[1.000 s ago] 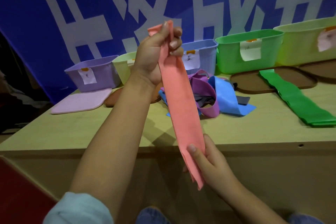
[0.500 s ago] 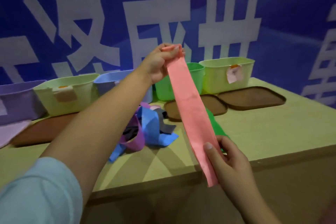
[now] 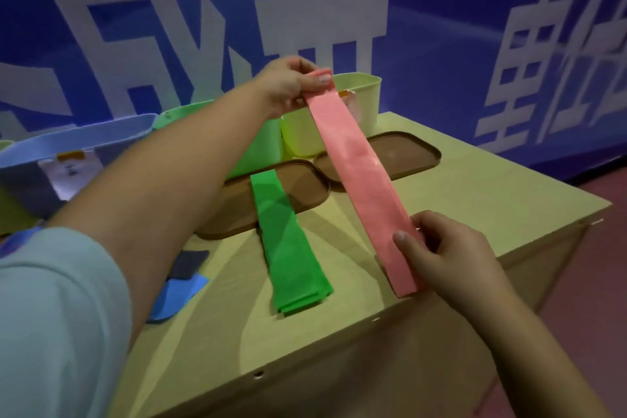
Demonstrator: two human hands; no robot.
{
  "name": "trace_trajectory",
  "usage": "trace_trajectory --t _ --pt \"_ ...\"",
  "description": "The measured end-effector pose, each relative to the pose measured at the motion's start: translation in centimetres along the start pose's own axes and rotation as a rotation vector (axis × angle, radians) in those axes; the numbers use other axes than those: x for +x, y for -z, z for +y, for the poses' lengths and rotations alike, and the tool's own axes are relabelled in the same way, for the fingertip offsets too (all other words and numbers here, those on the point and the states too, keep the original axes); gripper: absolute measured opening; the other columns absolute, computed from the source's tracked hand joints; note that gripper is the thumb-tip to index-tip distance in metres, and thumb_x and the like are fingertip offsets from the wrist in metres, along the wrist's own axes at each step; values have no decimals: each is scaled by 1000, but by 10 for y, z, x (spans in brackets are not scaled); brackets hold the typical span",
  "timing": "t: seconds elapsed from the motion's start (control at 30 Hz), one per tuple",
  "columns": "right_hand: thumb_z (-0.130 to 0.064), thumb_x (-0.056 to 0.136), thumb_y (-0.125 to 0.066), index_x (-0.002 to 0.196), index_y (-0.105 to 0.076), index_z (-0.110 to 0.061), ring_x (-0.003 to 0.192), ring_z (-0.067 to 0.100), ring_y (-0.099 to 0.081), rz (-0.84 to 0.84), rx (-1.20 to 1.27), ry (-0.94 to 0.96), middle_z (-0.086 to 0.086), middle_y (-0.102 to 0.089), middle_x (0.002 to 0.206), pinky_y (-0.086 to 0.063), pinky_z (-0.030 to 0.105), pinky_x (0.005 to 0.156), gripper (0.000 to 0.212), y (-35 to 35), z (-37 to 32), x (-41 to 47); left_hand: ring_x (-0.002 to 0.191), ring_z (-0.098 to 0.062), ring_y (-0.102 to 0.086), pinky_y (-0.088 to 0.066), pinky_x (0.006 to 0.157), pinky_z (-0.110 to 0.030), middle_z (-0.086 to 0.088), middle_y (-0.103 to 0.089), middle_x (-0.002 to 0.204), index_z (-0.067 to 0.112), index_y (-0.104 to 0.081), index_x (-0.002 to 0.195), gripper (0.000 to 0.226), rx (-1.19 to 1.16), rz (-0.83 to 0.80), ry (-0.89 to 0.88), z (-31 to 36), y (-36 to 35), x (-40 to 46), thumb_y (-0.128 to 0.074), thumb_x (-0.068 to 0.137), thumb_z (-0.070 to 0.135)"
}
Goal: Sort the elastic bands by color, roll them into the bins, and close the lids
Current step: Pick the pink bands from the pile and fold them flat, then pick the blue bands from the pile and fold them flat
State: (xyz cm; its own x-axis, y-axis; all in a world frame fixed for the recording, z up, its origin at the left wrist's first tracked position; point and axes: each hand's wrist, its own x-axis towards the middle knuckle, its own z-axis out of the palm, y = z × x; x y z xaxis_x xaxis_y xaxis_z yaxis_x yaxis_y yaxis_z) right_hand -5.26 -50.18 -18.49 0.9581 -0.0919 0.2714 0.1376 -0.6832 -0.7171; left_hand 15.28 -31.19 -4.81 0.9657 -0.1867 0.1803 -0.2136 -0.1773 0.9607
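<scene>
A long pink elastic band [image 3: 359,176] is stretched flat in the air over the right part of the table. My left hand [image 3: 291,83] pinches its far end above the pale yellow bin [image 3: 363,95]. My right hand [image 3: 448,254] pinches its near end by the table's front edge. A folded stack of green bands [image 3: 288,248] lies on the table, its far end on a brown lid [image 3: 305,193]. Behind my left arm stand a green bin [image 3: 261,146] and a blue bin [image 3: 74,146].
A second brown lid [image 3: 407,156] lies in front of the pale yellow bin. Blue [image 3: 176,295] and dark grey [image 3: 190,261] bands peek out under my left arm. The table's right edge [image 3: 576,217] drops to a reddish floor. A blue banner fills the back.
The view has swung right, toward the table's right end. Both hands carried the pink band right and lowered it from hanging steeply to a slanted stretch above the pale yellow bin's lid.
</scene>
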Motion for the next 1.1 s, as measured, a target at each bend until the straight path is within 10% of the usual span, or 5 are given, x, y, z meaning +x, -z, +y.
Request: trace_trajectory --t 0.33,0.7,0.87,1.1 --pt "-36 90 -55 103 -52 -27 53 15 -67 -241 135 -172 -8 -59 85 -52 20 44 16 18 27 39 87 -18 -61 -56 64 -23 -2 -59 94 14 -50 81 23 263 24 -16 -78 -54 62 -73 80 12" --pt "-53 89 -47 104 -53 -30 72 5 -53 -187 -401 32 -17 -48 80 -53 33 79 29 13 45 49 80 -15 -52 -43 63 -21 -4 -56 89 13 -51 87 26 675 -64 -72 -129 -77 83 -75 80 21" --pt "-58 79 -57 136 -37 -33 95 5 -51 -102 -331 -16 -16 -45 111 -49 40 93 65 12 47 48 89 -20 -54 -45 73 -29 -7 -58 98 10 -55 102 36 852 -82 -87 -136 -77 81 -75 79 31" --pt "-62 80 -42 134 -41 -29 98 7 -53 -17 -257 17 -7 -50 124 -52 43 87 64 13 34 46 106 -19 -56 -42 86 -26 -8 -62 122 12 -59 123 37 936 -117 -65 -109 -72 42 -58 93 33"
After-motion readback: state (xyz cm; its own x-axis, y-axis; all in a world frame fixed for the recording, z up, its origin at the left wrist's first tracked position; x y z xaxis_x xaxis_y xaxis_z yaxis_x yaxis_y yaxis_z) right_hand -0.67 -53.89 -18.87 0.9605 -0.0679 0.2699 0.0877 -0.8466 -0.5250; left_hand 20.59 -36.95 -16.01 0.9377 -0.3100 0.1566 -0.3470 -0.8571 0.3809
